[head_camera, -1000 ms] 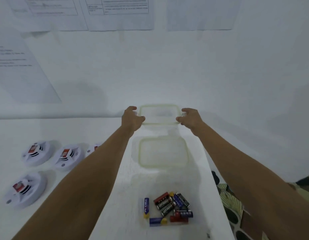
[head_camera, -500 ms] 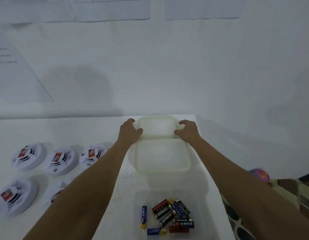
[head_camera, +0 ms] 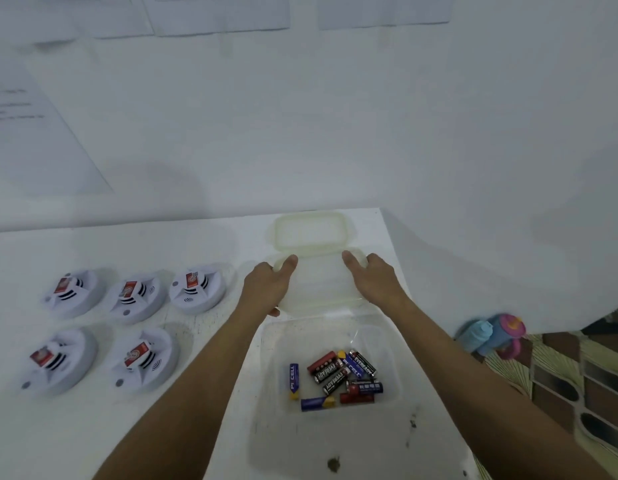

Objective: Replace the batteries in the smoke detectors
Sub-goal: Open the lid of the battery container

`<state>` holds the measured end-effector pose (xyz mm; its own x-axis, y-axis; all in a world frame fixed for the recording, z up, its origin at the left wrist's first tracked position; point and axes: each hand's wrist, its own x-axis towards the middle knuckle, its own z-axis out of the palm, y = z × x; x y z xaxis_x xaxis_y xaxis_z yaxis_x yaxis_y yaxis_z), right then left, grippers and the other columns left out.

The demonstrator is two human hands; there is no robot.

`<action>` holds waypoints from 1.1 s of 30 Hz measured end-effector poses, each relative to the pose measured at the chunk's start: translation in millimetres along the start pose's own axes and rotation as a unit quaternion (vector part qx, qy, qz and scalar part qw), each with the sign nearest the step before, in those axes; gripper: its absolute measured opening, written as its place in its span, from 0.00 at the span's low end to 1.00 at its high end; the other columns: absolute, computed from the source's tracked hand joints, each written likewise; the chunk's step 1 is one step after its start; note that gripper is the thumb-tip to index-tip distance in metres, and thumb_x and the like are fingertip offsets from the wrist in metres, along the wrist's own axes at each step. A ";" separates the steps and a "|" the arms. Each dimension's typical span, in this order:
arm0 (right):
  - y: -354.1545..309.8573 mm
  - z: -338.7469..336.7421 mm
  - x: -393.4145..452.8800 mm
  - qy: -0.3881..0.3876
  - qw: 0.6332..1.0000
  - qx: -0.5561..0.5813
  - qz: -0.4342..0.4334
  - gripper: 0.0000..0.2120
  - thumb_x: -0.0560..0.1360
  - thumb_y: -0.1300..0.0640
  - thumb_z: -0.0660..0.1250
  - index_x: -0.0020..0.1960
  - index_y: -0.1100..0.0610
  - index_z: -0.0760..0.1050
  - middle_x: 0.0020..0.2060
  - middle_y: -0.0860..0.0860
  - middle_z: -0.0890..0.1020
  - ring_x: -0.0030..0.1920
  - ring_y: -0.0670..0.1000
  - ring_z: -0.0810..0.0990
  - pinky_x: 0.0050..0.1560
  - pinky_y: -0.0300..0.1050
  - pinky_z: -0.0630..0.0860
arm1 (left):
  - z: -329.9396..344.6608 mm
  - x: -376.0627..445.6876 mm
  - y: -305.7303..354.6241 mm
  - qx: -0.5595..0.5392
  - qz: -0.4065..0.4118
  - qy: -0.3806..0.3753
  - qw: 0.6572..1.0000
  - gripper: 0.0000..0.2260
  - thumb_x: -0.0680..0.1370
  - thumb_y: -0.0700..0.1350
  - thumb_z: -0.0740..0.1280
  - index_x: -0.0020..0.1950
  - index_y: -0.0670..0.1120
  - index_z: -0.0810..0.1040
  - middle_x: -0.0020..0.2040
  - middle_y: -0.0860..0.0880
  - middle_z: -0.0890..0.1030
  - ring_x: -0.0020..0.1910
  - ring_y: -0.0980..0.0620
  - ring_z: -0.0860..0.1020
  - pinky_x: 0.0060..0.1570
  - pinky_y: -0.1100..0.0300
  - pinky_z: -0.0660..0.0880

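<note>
White table (head_camera: 92,427) fills the lower left of the frame, with five round smoke detectors (head_camera: 134,296) in two rows, three above and two below. In the lower middle a clear tub (head_camera: 266,375) holds a heap of batteries (head_camera: 338,377), about ten. Above it the left hand (head_camera: 266,285) and right hand (head_camera: 376,278) grasp the two ends of a clear lid (head_camera: 318,289). A second lid (head_camera: 311,232) lies just behind. Bright toys (head_camera: 491,332) sit at the right edge.
</note>
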<state>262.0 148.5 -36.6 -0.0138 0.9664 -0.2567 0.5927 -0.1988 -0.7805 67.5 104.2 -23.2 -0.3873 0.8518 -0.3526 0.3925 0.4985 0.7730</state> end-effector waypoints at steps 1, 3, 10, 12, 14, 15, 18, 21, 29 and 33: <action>-1.2 0.8 -1.4 0.002 1.000 0.013 0.007 0.31 0.77 0.35 0.58 0.61 0.63 0.69 0.53 0.55 0.75 0.49 0.53 0.74 0.39 0.43 0.70 | 0.3 -0.7 1.3 -0.005 -0.001 0.005 1.000 0.28 0.76 0.66 0.60 0.56 0.41 0.72 0.45 0.47 0.75 0.35 0.49 0.76 0.29 0.59 0.74; -1.6 1.4 -1.5 -0.003 0.999 0.032 0.020 0.34 0.77 0.34 0.59 0.67 0.63 0.65 0.58 0.57 0.75 0.51 0.54 0.74 0.41 0.43 0.70 | 2.2 -0.8 2.3 -0.028 -0.007 0.014 0.999 0.26 0.75 0.66 0.62 0.49 0.42 0.71 0.39 0.49 0.73 0.33 0.49 0.74 0.29 0.59 0.72; 2.2 -1.7 2.8 0.031 0.997 0.068 0.035 0.36 0.72 0.33 0.66 0.63 0.63 0.68 0.48 0.51 0.75 0.44 0.50 0.76 0.38 0.45 0.77 | 7.2 3.0 -1.2 -0.057 0.032 0.104 0.992 0.27 0.69 0.65 0.71 0.31 0.47 0.61 0.29 0.51 0.63 0.28 0.52 0.65 0.31 0.57 0.65; 1.7 -6.4 2.3 0.013 0.998 0.050 0.024 0.34 0.72 0.33 0.65 0.61 0.61 0.68 0.46 0.50 0.74 0.42 0.48 0.75 0.34 0.43 0.76 | 5.8 4.5 -0.7 -0.040 0.047 0.116 0.991 0.28 0.69 0.64 0.71 0.31 0.47 0.59 0.28 0.51 0.62 0.27 0.52 0.64 0.31 0.57 0.64; 0.2 -8.2 2.1 -0.011 1.000 0.028 0.005 0.34 0.74 0.34 0.64 0.65 0.61 0.65 0.53 0.51 0.74 0.49 0.51 0.76 0.40 0.44 0.75 | 3.9 5.8 0.9 -0.035 0.041 0.103 0.993 0.26 0.70 0.64 0.71 0.32 0.47 0.60 0.29 0.51 0.63 0.28 0.52 0.65 0.30 0.57 0.65; -0.6 -8.5 2.9 -0.008 1.000 0.013 -0.012 0.34 0.75 0.35 0.64 0.68 0.61 0.63 0.58 0.52 0.72 0.54 0.53 0.75 0.46 0.46 0.75 | 2.4 6.8 1.5 -0.036 0.035 0.090 0.995 0.26 0.70 0.63 0.71 0.33 0.47 0.61 0.30 0.52 0.64 0.28 0.52 0.65 0.29 0.59 0.65; -7.0 -9.5 6.3 0.034 0.994 -0.057 -0.082 0.33 0.76 0.41 0.66 0.72 0.60 0.61 0.67 0.58 0.70 0.66 0.59 0.70 0.63 0.52 0.70 | -4.6 9.9 4.2 -0.071 0.020 0.045 0.996 0.24 0.71 0.61 0.71 0.35 0.48 0.62 0.32 0.52 0.64 0.26 0.53 0.63 0.22 0.62 0.61; -21.8 -10.9 8.7 0.012 0.983 -0.109 -0.148 0.32 0.77 0.44 0.66 0.74 0.57 0.60 0.69 0.56 0.71 0.69 0.58 0.69 0.68 0.56 0.66 | -10.1 7.3 6.8 -0.148 0.002 0.034 0.988 0.25 0.71 0.61 0.73 0.57 0.46 0.70 0.49 0.49 0.74 0.40 0.51 0.75 0.33 0.59 0.73; -39.5 -7.9 9.2 -0.107 0.949 -0.208 -0.213 0.31 0.80 0.41 0.59 0.79 0.47 0.52 0.68 0.55 0.74 0.66 0.57 0.74 0.67 0.55 0.69 | -3.7 -11.0 -3.4 -0.082 0.103 0.065 0.989 0.38 0.75 0.51 0.71 0.79 0.49 0.53 0.67 0.46 0.72 0.65 0.47 0.72 0.58 0.56 0.70; -34.0 3.1 1.4 -0.046 0.951 -0.227 -0.205 0.30 0.82 0.41 0.54 0.79 0.51 0.52 0.58 0.59 0.80 0.60 0.59 0.77 0.58 0.53 0.75 | 10.7 -29.4 -9.2 -0.034 0.111 0.084 0.990 0.40 0.77 0.57 0.65 0.79 0.51 0.43 0.71 0.40 0.68 0.66 0.43 0.71 0.60 0.58 0.68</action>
<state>239.3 156.1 -12.2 -0.3759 0.9254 -0.0490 0.8090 0.3019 -0.5043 84.1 76.3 -25.7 -0.4338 0.8973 -0.0823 0.4287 0.2858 0.8570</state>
